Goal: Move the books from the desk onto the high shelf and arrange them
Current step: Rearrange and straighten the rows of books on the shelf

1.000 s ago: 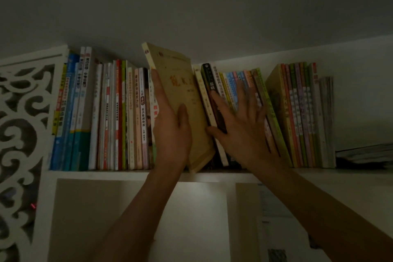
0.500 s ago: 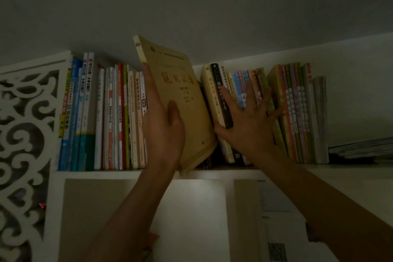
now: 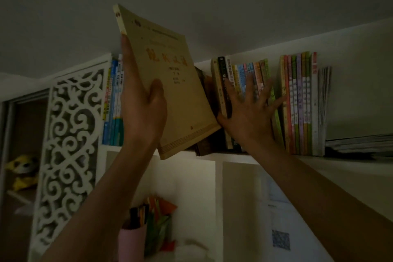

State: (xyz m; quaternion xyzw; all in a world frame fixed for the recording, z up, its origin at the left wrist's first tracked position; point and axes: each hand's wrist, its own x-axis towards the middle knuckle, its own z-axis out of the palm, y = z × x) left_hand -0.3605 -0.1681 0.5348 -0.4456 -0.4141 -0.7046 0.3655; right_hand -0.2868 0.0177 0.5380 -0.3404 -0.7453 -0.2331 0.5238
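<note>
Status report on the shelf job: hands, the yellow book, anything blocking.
Left hand grips yellow book, tilted, lower corner at high shelf edge. Right hand open, fingers spread, pressing row of books rightward. Dark book lies in the gap.

White high shelf (image 3: pixel 234 156), upright books (image 3: pixel 297 104), perhaps magazines (image 3: pixel 357 144).

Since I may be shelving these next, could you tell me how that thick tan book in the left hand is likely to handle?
The tan book looks thick, with many page layers at its bottom edge, so it is probably fairly heavy. Its cover seems soft, so it may flex somewhat. The left hand grips it tilted by one edge, so it could slip or swing; the right hand presses on the neighbouring books.
</note>
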